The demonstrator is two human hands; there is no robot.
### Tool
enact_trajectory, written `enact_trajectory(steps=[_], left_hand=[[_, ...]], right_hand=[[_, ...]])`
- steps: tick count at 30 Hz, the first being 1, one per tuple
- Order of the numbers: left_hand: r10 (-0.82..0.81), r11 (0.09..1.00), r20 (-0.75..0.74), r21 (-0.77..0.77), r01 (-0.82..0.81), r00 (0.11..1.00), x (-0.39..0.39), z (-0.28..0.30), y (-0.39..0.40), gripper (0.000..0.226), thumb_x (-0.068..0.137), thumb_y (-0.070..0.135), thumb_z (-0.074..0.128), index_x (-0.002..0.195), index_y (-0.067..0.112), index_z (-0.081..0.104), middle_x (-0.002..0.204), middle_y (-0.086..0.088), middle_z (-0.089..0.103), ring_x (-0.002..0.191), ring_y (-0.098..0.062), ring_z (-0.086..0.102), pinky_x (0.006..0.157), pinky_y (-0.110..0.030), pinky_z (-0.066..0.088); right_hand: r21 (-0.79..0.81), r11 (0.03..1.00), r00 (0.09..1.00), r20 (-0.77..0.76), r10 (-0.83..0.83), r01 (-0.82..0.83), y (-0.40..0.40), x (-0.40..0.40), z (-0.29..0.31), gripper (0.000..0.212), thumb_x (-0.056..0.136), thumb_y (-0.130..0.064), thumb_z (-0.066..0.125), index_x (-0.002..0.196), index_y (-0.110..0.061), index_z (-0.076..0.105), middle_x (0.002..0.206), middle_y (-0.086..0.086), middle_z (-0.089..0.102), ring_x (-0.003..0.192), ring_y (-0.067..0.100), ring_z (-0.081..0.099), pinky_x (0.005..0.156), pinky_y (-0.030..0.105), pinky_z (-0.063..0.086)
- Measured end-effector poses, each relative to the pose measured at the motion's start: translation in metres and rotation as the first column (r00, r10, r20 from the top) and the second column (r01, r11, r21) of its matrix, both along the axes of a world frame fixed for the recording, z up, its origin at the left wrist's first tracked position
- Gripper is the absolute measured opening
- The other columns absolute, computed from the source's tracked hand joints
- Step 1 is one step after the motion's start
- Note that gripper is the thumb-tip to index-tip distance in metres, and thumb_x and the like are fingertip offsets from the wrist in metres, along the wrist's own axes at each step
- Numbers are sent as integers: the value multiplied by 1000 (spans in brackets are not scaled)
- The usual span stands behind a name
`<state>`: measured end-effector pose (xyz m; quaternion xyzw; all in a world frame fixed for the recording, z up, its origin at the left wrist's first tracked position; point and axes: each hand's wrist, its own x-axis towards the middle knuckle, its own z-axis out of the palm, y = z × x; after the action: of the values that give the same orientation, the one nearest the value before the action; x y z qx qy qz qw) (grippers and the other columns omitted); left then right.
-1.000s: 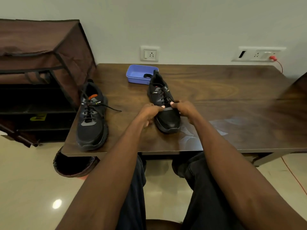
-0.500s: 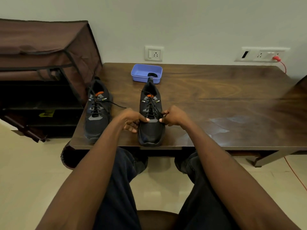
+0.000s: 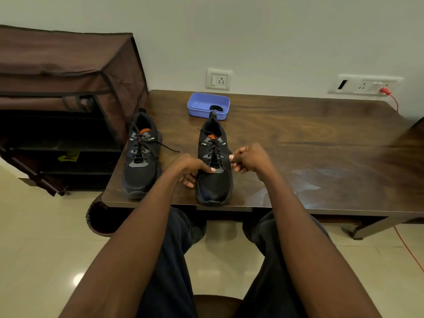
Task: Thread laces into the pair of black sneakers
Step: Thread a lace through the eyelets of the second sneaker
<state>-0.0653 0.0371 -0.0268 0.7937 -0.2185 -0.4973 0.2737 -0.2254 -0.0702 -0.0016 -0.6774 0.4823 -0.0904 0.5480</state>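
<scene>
Two black sneakers stand toes toward me on the dark wooden table [image 3: 298,143]. The left sneaker [image 3: 141,154] is laced, and one loose lace end trails off to its right. Near the front edge stands the right sneaker [image 3: 213,164], laced in black. My left hand [image 3: 191,167] grips this shoe's left side, thumb pressed on the lowest laces. My right hand [image 3: 249,159] sits at the shoe's right side with curled fingers, pinching at the lace by the eyelets; the lace itself is hard to make out there.
A blue plastic tray [image 3: 207,105] with a small black item stands behind the right sneaker. A brown fabric shoe rack [image 3: 64,106] stands left of the table. Wall sockets and a red cable [image 3: 393,102] are at the back. A dark bin [image 3: 101,216] sits under the table's left corner.
The right sneaker has been turned straight and drawn toward the front edge. My right hand has shifted out to the shoe's right side; my left hand stays on its left side.
</scene>
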Motion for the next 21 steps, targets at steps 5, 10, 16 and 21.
enact_trajectory(steps=[5, 10, 16, 21], left_hand=[[13, 1000, -6, 19, -13, 1000, 2, -1, -4, 62, 71, 30, 86, 117, 0, 57, 113, -17, 61, 100, -29, 62, 77, -39, 57], [23, 999, -7, 42, -22, 1000, 3, -2, -7, 64, 69, 30, 87, 118, 1, 58, 109, -15, 61, 97, -27, 61, 73, -37, 55], [23, 1000, 52, 8, -24, 998, 2, -2, -7, 63, 70, 34, 87, 115, 3, 57, 111, -12, 61, 102, -27, 62, 72, -37, 57], [49, 996, 153, -76, -38, 987, -5, -3, -10, 55, 73, 41, 84, 108, 7, 58, 102, -12, 67, 89, -25, 67, 66, -36, 60]], right_hand=[[14, 978, 964, 170, -206, 206, -2, -6, 6, 18, 86, 6, 51, 88, -12, 51, 65, 10, 56, 46, 14, 46, 46, 24, 35], [182, 983, 941, 325, -98, 40, -7, -17, 14, 14, 83, 6, 53, 89, -3, 62, 65, 7, 60, 51, 14, 46, 50, 24, 38], [139, 961, 969, 84, 230, -240, -5, -15, 9, 10, 87, 5, 60, 93, 0, 67, 68, 6, 71, 46, 12, 48, 49, 22, 39], [111, 918, 922, -28, 386, -381, -3, -12, 10, 10, 85, 1, 63, 84, -3, 72, 72, 11, 68, 46, 10, 47, 48, 21, 38]])
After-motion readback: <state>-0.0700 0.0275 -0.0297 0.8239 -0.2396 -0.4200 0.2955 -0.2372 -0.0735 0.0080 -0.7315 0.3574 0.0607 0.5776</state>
